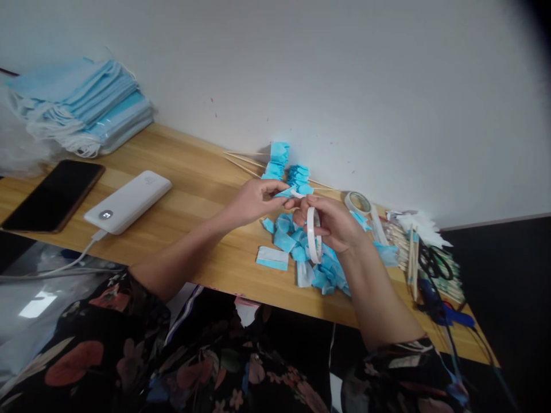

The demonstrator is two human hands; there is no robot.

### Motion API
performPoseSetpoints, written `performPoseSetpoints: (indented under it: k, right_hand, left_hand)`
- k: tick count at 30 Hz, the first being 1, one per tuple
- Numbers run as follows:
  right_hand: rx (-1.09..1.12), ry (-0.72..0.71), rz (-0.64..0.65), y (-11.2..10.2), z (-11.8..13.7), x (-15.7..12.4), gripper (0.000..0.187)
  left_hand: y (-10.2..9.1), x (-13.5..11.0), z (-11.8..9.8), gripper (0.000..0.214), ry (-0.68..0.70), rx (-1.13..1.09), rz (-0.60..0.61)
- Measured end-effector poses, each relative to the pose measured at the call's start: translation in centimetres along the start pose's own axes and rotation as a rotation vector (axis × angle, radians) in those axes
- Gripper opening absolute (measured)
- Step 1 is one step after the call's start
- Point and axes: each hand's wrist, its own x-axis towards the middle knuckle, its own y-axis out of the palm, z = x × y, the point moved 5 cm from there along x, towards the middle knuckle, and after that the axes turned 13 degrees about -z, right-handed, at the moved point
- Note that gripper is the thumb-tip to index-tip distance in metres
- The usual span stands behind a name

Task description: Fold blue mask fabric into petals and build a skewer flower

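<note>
My left hand (260, 201) pinches a small piece of light blue fabric (286, 193) above the middle of the table. In my right hand (333, 221) is a roll of white tape (314, 236), its ring hanging from the fingers. A short strip of tape (298, 194) runs from the right fingertips to the blue piece. Below both hands lies a loose heap of cut blue fabric pieces (297, 244), partly hidden by the right hand. One flat blue and white piece (272, 258) rests apart, left of the heap.
Bunched blue pieces on thin sticks (279, 154) lie against the wall. Another tape roll (358, 202), scissors (433, 261) and a blue-handled tool (458, 316) are at right. Stacked face masks (86, 97), a phone (54, 195) and a white power bank (128, 201) with a cable occupy the left.
</note>
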Motion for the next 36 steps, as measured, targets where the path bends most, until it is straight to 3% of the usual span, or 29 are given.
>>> performPoseSetpoints:
  k: [6, 13, 19, 36]
  right_hand:
    - [0.021, 0.011, -0.011, 0.3, 0.0, 0.0, 0.028]
    - [0.021, 0.051, 0.039, 1.1, -0.5, -0.5, 0.038]
    - [0.021, 0.077, 0.037, 1.3, -1.8, -0.4, 0.041]
    - [-0.001, 0.002, 0.045, 1.5, -1.4, -0.3, 0.04]
  left_hand:
    - [0.2, 0.1, 0.4, 0.011, 0.004, -0.05, -0.049]
    - [0.1, 0.5, 1.0, 0.018, -0.029, -0.147, -0.135]
    - [0.0, 0.4, 0.8, 0.018, -0.065, -0.22, -0.101]
    - [0.3, 0.2, 1.0, 0.016, -0.086, -0.223, -0.046]
